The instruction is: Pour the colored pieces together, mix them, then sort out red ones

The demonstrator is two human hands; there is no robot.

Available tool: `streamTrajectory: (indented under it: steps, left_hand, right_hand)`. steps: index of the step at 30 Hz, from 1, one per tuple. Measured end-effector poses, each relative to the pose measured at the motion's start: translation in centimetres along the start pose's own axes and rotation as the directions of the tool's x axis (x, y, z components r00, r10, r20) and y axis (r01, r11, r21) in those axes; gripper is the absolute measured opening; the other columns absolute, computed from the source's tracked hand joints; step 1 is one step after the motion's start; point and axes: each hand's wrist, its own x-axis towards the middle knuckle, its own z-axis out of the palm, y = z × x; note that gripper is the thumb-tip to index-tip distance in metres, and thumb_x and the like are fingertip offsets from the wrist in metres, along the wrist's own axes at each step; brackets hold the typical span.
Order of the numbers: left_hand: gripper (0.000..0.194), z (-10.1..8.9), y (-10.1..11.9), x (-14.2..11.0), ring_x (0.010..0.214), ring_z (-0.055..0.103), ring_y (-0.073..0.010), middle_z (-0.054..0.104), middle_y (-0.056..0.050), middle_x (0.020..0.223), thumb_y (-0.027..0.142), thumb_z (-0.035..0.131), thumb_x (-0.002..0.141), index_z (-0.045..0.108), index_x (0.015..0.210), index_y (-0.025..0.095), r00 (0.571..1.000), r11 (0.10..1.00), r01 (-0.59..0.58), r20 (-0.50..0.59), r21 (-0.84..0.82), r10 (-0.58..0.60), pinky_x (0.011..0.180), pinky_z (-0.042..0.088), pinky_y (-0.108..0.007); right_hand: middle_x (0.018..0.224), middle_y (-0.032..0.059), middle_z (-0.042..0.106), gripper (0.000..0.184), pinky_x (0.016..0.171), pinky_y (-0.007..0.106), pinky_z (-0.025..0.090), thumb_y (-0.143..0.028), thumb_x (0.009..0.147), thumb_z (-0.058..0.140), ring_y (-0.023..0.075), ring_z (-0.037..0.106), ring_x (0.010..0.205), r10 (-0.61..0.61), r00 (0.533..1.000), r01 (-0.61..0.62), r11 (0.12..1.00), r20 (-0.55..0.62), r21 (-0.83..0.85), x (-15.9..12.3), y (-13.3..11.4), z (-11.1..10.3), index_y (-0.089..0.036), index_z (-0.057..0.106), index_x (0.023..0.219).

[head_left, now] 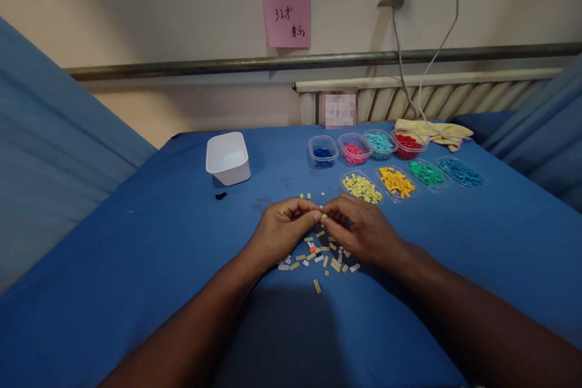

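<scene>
My left hand [287,224] and my right hand [361,227] meet above the blue table cover. Between their fingertips is a small pale yellow building brick [323,216], pinched from both sides and partly hidden by the fingers. Below the hands lie several loose bricks, mostly tan and white, among them a tan brick [317,286] nearest to me and an orange brick [313,249]. Just beyond my fingers rest two small pale yellow bricks [308,196] and a white piece [322,194].
A white tub [227,160] stands at the back left, with a small black piece [220,196] before it. Clear containers of sorted bricks, such as the pale yellow bricks [361,188] and red bricks [408,144], fill the back right. Behind them lies a yellow cloth [431,132].
</scene>
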Motion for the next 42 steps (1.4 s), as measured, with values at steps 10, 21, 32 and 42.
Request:
streamTrajectory:
  steps: [10, 21, 32, 42]
  left_hand:
    - [0.024, -5.1, -2.0, 2.1, 0.111, 0.073, -0.0238, 0.079, -0.007, 0.116, 0.034, 0.062, 0.103, 0.081, 0.115, 0.024, 0.908, 0.730, -0.255, -0.102, 0.634, 0.406, 0.104, 0.059, -0.043]
    - [0.029, -3.5, -3.3, 3.7, 0.121, 0.071, -0.0270, 0.080, -0.005, 0.128, 0.016, 0.060, 0.100, 0.081, 0.120, 0.023, 0.888, 0.535, -0.432, 0.241, 0.726, 0.391, 0.113, 0.054, -0.049]
    - [0.022, -2.9, -1.9, 2.3, 0.106, 0.068, -0.0301, 0.075, -0.011, 0.107, 0.026, 0.060, 0.105, 0.080, 0.109, 0.020, 0.935, 0.386, -0.320, 0.222, 0.865, 0.276, 0.093, 0.056, -0.044]
    - [0.026, -3.1, -0.8, 1.5, 0.106, 0.068, -0.0310, 0.073, -0.012, 0.108, 0.022, 0.056, 0.106, 0.082, 0.111, 0.020, 0.951, 0.372, -0.300, 0.245, 0.879, 0.187, 0.091, 0.055, -0.044]
  right_hand:
    - [0.111, 0.0142, 0.079, 0.023, 0.085, 0.042, 0.054, -0.028, 0.105, 0.058, 0.0327, 0.072, 0.104, 0.172, 0.982, -0.189, 0.813, -0.082, -0.551, 0.7, 8.0, -4.5, -0.019, 0.078, 0.114]
    - [0.116, 0.0122, 0.082, 0.025, 0.098, 0.041, 0.057, -0.022, 0.106, 0.059, 0.0285, 0.074, 0.109, -0.031, 0.999, 0.045, 0.923, 0.043, -0.382, 0.8, 6.5, -1.2, -0.018, 0.080, 0.120]
    - [0.122, 0.0121, 0.081, 0.037, 0.101, 0.045, 0.057, -0.013, 0.102, 0.058, 0.0290, 0.072, 0.111, -0.095, 0.949, 0.158, 0.969, 0.302, -0.191, 1.6, 5.1, 1.5, -0.019, 0.076, 0.133]
    - [0.102, 0.0053, 0.080, 0.023, 0.091, 0.037, 0.057, -0.011, 0.093, 0.074, 0.0226, 0.073, 0.098, -0.023, 0.980, 0.035, 0.998, 0.198, -0.058, 1.1, 4.9, 0.3, -0.023, 0.079, 0.112]
